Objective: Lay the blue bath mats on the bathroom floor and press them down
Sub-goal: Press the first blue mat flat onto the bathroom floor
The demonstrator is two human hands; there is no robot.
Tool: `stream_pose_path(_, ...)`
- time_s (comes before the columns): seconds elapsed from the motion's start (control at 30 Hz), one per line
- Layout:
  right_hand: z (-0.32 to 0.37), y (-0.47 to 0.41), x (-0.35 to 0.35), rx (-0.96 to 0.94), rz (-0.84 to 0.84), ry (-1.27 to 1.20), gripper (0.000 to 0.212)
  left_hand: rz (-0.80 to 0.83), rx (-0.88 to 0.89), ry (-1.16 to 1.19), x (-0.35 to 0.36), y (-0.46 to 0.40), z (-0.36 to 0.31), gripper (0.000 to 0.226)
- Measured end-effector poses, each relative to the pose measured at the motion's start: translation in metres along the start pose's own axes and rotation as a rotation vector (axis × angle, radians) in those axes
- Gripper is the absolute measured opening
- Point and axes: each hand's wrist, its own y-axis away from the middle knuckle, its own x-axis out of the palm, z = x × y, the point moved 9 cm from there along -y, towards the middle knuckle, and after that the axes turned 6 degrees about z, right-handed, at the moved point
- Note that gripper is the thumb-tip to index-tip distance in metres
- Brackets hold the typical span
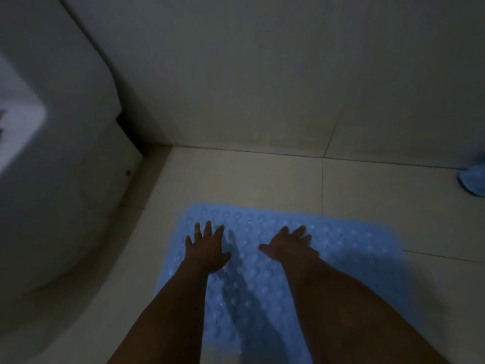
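Pretty dim in here, so colours read washed out. Pale blue bath mat point(328, 258) lying flat on the tiled floor point(236, 179), see-through-ish rubbery look, whole surface covered in rows of little round bumps catching bits of light. Rounded corner visible at the far left end, far edge running roughly straight, near part hidden under both forearms and running out of the bottom of the view. No curl or fold showing on the part in sight.

Left hand point(206, 248) flat on the mat close to its far left corner, fingers spread and straight, palm down, grasping nothing. Right hand point(287, 244) also palm down on the mat, further right along the same far edge, fingers splayed and pointing off to the right, thumb sticking out toward the left hand, nothing gripped either. Shadows of both arms falling across the mat between them.

Left of the mat: big white curved fixture point(65, 206), hard to tell exactly what. Beyond the mat's far edge: plain wall point(262, 74) meeting the floor. Well off to the mat's right, at the frame edge: a second bit of blue material point(473, 182), bunched up, mostly cut off.
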Motion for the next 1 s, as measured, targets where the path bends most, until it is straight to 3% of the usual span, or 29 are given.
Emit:
stream_pose_path(0.17, -0.024, -0.018, 0.020, 0.011, -0.043, 0.081, 0.131, 0.016, 0.050, 0.068, 0.023, -0.020, 0.004, 0.093)
stream_pose_path(0.37, -0.017, -0.027, 0.021, 0.031, -0.035, 0.000, 0.136, 0.059, 0.189, 0.035, 0.062, -0.049, -0.004, 0.105)
stream_pose_path(0.47, -0.011, -0.023, 0.017, 0.029, -0.049, 0.008, 0.136, 0.003, 0.205, 0.030, 0.071, -0.058, -0.002, 0.107)
stream_pose_path(0.57, -0.010, -0.024, 0.010, 0.048, -0.028, -0.022, 0.161, -0.071, 0.240, 0.010, 0.069, -0.056, 0.002, 0.097)
stream_pose_path(0.63, -0.013, -0.028, 0.009, 0.061, -0.054, -0.045, 0.167, -0.192, 0.282, -0.023, 0.063, -0.056, 0.007, 0.093)
stream_pose_path(0.73, -0.008, -0.022, 0.010, 0.065, -0.200, -0.106, 0.137, -0.412, 0.374, -0.026, 0.048, -0.069, 0.011, 0.080)
stream_pose_path(0.8, -0.004, -0.020, 0.020, 0.064, -0.308, -0.096, 0.116, -0.439, 0.354, -0.005, 0.043, -0.081, 0.017, 0.083)
stream_pose_path(1.0, -0.013, -0.029, 0.035, 0.081, -0.497, -0.056, 0.107, -0.457, 0.282, -0.060, 0.053, -0.103, 0.011, 0.095)
